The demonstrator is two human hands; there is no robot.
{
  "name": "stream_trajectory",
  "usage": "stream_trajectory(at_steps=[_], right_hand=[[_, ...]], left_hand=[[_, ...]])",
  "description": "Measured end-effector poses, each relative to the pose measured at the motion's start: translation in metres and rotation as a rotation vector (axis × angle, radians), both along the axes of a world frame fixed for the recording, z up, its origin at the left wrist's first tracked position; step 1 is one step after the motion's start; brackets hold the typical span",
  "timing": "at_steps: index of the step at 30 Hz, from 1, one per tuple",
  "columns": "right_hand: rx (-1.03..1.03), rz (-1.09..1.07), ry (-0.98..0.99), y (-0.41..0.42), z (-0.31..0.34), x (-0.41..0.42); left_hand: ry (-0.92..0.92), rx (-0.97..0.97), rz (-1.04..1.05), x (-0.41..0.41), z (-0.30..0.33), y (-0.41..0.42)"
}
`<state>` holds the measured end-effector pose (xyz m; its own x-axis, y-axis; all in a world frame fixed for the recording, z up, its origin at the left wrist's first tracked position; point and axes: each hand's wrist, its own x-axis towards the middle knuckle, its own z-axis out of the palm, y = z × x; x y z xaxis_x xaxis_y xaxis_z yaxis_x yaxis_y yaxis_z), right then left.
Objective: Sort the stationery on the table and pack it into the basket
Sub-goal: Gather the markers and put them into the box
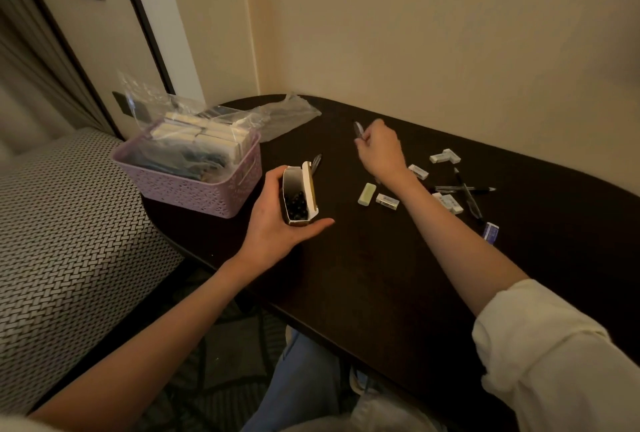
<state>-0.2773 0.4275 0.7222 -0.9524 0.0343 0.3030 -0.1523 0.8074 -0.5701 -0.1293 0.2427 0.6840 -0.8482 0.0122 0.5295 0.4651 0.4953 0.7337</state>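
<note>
From the head view, the dark table [363, 275] curves away bare between both forearms, its rounded edge running under the left wrist. The left hand [277, 223] wraps an open box [299, 194] of pens, just right of the basket [194, 185] (already stuffed with boxes). The right hand [379, 151] pinches a pen [357, 129]; erasers [367, 193] and loose pens [465, 189] lie beside its wrist.

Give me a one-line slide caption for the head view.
Left hand holds an open pen box; right hand lifts a pen over the table.
</note>
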Motion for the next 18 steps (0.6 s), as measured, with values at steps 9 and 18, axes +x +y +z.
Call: stream_trajectory(at_steps=[9,18], right_hand=[[-0.362,0.044,-0.534,-0.057,-0.031,-0.036],[-0.230,0.107,-0.609,-0.088,-0.032,-0.045]], left_hand=[[-0.020,-0.089,-0.044,0.001,0.005,-0.016],[-0.053,-0.119,-0.120,0.001,0.012,-0.018]])
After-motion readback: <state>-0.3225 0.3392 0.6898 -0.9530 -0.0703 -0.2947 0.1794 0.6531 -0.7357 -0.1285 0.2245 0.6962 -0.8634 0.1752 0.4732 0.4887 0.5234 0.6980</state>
